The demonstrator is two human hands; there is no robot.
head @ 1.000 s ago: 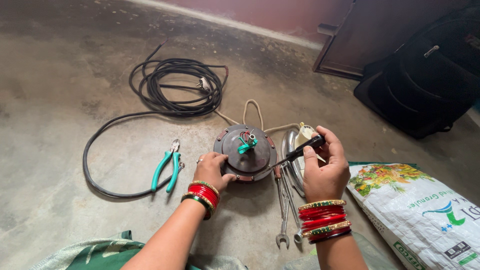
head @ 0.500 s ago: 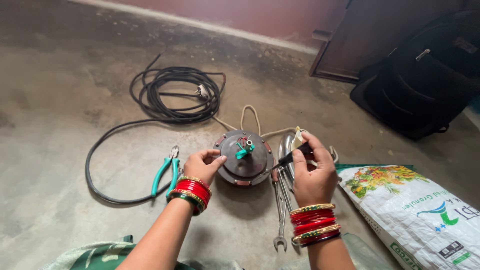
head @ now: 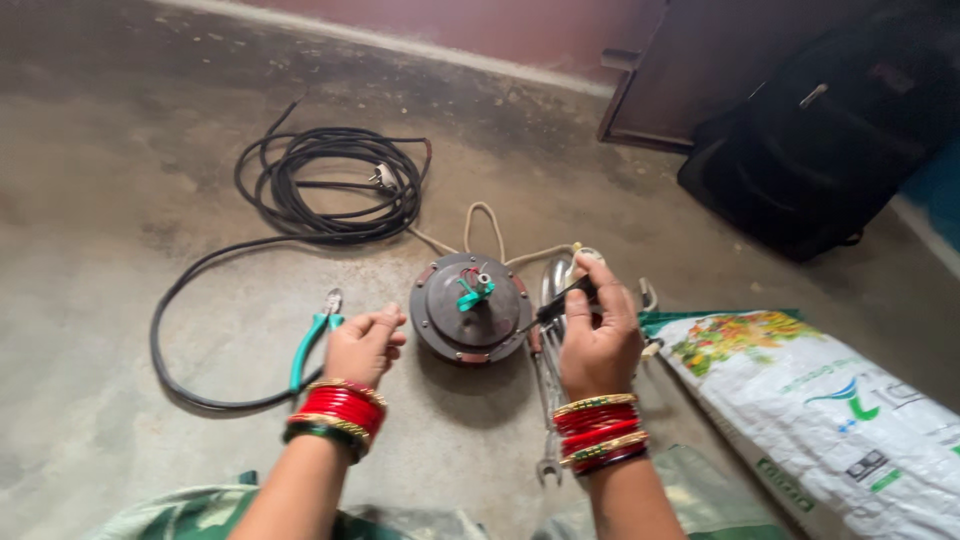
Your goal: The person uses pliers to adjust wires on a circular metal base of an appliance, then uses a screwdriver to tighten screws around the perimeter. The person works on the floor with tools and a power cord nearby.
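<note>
While a coiled black power cable point(head: 320, 190) lies far out on the concrete floor point(head: 120, 120), beyond and outward of the left hand, green-handled pliers point(head: 312, 335) rest just beside that hand's thumb side. The left hand point(head: 365, 345), wearing red bangles, hovers loosely curled and holds nothing, its fingers just short of a round dark metal motor housing point(head: 470, 320). The housing sits flat on the floor between both hands, with a short shaft and a teal wire at its centre. It looks heavy and rigid, likely best lifted by its thick outer rim and not by the wire or the pale cord point(head: 485, 225) trailing behind it. The right hand point(head: 598, 335), also bangled, is closed around the black handle of a screwdriver point(head: 560, 305), tip pointing at the housing's near edge. Under this hand lie steel spanners point(head: 548, 400). Outward of it rests a printed white sack point(head: 830, 410); beyond, a black bag point(head: 830, 150).
</note>
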